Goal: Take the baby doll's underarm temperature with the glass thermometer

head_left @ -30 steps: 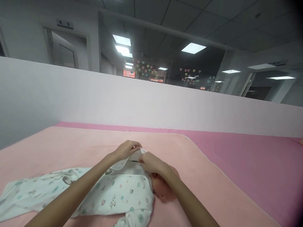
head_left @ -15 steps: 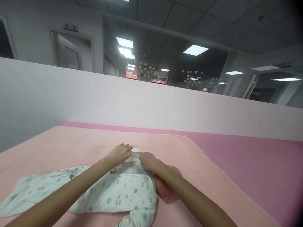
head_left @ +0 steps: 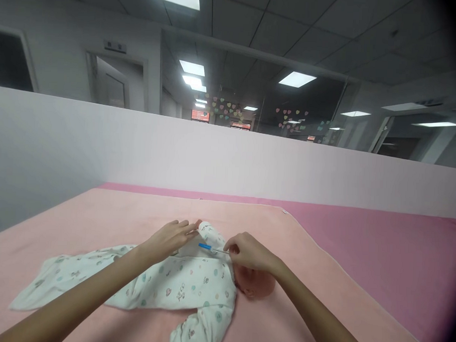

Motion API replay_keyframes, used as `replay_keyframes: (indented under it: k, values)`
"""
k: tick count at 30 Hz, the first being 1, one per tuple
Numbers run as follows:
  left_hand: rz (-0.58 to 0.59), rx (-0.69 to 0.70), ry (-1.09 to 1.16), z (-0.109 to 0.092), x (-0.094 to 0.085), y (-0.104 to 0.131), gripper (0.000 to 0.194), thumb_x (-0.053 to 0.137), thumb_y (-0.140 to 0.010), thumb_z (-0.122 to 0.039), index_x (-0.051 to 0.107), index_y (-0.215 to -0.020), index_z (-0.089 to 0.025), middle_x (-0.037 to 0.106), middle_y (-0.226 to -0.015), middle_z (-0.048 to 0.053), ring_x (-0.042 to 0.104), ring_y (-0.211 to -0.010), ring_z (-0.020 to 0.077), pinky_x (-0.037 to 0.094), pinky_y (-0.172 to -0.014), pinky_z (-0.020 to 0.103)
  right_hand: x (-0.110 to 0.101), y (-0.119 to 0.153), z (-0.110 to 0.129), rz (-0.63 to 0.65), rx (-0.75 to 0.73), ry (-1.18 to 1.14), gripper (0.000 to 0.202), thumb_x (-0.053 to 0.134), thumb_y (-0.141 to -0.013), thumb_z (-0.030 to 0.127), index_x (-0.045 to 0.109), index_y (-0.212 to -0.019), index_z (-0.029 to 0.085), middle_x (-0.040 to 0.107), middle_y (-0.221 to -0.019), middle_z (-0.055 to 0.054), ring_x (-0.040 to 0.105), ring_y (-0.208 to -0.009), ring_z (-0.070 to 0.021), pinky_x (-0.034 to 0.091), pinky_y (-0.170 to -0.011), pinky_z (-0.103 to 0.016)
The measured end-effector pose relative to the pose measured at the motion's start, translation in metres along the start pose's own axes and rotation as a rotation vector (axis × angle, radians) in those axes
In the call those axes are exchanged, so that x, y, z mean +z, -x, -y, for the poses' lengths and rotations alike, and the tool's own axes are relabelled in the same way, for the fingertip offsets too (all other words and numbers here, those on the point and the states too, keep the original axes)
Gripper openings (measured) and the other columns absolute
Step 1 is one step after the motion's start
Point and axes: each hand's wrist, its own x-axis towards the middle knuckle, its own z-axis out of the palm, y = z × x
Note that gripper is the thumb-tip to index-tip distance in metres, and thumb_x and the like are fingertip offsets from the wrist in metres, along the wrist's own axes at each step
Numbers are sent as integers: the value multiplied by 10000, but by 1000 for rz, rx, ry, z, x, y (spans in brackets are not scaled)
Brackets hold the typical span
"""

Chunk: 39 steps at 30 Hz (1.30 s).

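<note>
Across the middle of the frame we have a white wall (head_left: 228, 161), running from the left edge to the right. Below it a pink blanket (head_left: 137, 212) covers most of the lower half, and along its right side we see a darker pink sheet (head_left: 389, 256). Above the wall stands a window (head_left: 316, 94) dotted with small hearts. At lower centre, on the blanket, our doll (head_left: 179, 279) lies in a white printed outfit, its head toward the right and the legs of the outfit stretching left. Our right hand (head_left: 251, 251) is just above the head, thumb and fingers drawn together on one end of a stick. Our left hand (head_left: 171, 240) reaches over the doll's middle, its fingers nearly straight and their tips at the cuff of the far sleeve (head_left: 213, 234); whether they grip anything we cannot tell. Smallest is that stick (head_left: 210, 247), blue at its left end, lying slantwise across the doll's upper chest, between our two hands.
</note>
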Motion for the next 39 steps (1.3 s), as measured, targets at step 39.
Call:
replay_keyframes:
  k: [39]
  values:
    - [-505,-565,1286,-46,-76,-15,344,452,-835,-434,611,-1012,-185,625,-1026,80,605,-890,208,506,-764,318,-10,14,16,-386,-74,-887,188,549,-720,222,684,-840,170,651,-782,-46,574,-747,-150,441,-629,-247]
